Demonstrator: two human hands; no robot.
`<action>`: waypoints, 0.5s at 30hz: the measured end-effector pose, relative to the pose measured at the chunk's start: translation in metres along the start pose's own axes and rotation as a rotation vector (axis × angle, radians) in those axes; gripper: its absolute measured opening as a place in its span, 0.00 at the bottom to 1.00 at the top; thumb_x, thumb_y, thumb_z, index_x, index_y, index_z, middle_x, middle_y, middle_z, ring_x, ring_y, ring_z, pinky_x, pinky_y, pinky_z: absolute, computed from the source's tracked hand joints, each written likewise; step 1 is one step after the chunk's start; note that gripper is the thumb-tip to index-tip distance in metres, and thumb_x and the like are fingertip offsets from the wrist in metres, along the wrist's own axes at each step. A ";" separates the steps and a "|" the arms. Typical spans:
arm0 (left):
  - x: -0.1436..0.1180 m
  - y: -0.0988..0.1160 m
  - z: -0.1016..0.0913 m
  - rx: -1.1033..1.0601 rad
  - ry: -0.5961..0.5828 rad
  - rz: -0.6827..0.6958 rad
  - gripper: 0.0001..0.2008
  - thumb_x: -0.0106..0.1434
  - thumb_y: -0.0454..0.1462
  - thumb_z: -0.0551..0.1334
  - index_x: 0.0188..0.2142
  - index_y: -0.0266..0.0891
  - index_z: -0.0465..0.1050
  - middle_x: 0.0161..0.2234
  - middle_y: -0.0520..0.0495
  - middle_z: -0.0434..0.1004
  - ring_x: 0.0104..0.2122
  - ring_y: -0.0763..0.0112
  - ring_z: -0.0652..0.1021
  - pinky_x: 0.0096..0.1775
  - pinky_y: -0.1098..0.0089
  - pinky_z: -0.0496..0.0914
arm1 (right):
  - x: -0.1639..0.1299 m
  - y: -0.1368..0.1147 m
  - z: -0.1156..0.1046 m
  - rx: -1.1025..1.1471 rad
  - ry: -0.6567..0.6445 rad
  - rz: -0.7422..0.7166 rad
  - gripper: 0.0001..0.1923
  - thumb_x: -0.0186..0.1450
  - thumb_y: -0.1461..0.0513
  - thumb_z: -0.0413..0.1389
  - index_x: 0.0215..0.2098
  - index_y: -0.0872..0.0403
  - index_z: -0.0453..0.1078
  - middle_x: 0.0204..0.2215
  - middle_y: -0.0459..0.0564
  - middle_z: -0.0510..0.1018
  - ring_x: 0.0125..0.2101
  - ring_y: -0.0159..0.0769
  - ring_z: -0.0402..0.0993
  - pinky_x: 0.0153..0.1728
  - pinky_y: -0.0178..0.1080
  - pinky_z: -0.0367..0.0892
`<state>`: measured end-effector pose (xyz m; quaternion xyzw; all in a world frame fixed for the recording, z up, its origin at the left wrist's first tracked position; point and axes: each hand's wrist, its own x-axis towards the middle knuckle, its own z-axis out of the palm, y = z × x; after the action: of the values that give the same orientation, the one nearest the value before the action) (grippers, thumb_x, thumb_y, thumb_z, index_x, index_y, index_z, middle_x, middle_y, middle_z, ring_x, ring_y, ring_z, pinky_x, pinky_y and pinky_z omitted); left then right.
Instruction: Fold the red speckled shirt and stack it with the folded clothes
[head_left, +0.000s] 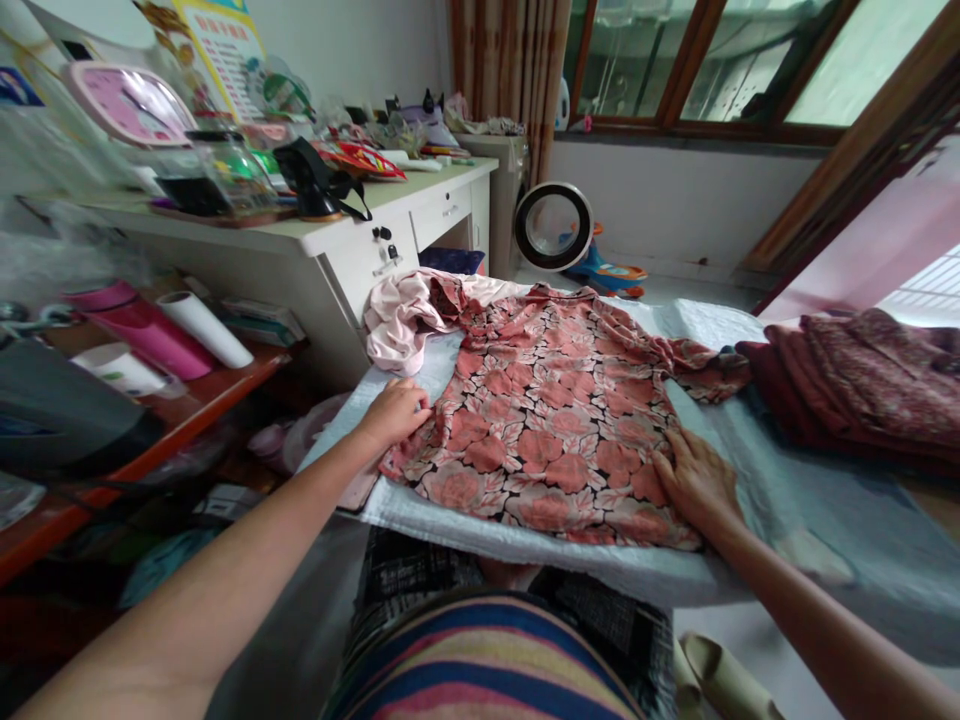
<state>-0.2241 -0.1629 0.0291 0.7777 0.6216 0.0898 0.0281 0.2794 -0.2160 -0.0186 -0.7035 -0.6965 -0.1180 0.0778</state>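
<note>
Floral blouse lies spread flat on a padded board directly ahead of the person, collar end away, hem toward the body. Pattern: salmon flowers on a dark ground.

Left hand: palm down, fingers loosely curled, resting on the blouse's left edge near the hem corner. Not pinching any cloth that I can see; it presses rather than grips.

Right hand: flat and open, fingers spread, lying on the blouse's right hem corner. Both hands touch the fabric, one at each lower side, with the body of the blouse between them.

Beyond the left hand, at the far left corner of the board, a pale pink garment sits bunched up, touching the blouse's left sleeve. Beyond the right hand and further right, a stack of folded dark red clothes rests on the board's far end, just beside the blouse's right sleeve.

Left of the left hand, lower down, a red shelf holds a white roll and a pink roll. Behind them, a white desk crowded with clutter, a pink clock at its far end. Straight ahead past the blouse, a round fan on the floor under the window.
</note>
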 end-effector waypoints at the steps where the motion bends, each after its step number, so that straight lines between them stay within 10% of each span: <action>1: 0.001 -0.001 -0.001 0.012 0.008 0.003 0.09 0.58 0.40 0.58 0.28 0.40 0.76 0.34 0.42 0.75 0.40 0.56 0.75 0.48 0.59 0.67 | 0.000 0.000 0.000 -0.003 -0.003 0.002 0.27 0.72 0.50 0.41 0.60 0.56 0.63 0.60 0.61 0.68 0.58 0.49 0.63 0.56 0.52 0.61; 15: -0.029 -0.023 0.005 0.077 0.183 -0.179 0.14 0.61 0.37 0.55 0.45 0.40 0.73 0.47 0.42 0.76 0.48 0.58 0.74 0.53 0.62 0.65 | 0.002 0.006 0.007 0.015 -0.003 -0.004 0.27 0.70 0.50 0.44 0.61 0.55 0.63 0.60 0.60 0.68 0.57 0.51 0.64 0.55 0.53 0.62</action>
<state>-0.2515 -0.1855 0.0174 0.7083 0.6913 0.1336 -0.0508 0.2853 -0.2123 -0.0241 -0.7016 -0.6989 -0.1120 0.0818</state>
